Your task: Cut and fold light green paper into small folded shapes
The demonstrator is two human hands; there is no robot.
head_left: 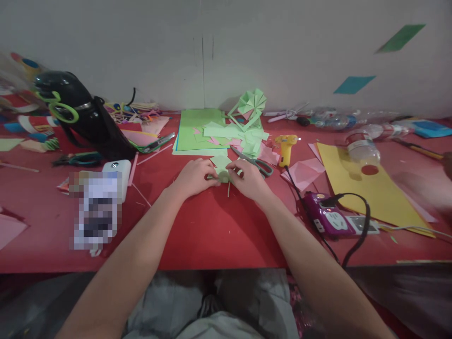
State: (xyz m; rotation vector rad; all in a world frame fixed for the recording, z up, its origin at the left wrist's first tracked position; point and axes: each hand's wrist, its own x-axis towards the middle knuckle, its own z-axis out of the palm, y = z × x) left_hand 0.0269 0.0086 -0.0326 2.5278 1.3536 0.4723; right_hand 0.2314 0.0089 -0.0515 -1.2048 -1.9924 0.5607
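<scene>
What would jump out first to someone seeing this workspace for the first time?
Probably the left hand and right hand, holding a small light-green paper mid-table. Beyond them, a pleated green paper shape stands out near the wall. The yellow glue gun pops against the red tabletop, right of the scissors.

The small green piece (222, 165) is matt paper. The worktop (226, 230) looks smooth, faintly sheened. The scissors (249, 159) have metal blades; the glue gun (286, 149) is smooth plastic, the nearest bottle (363, 149) clear, glossy plastic.
</scene>
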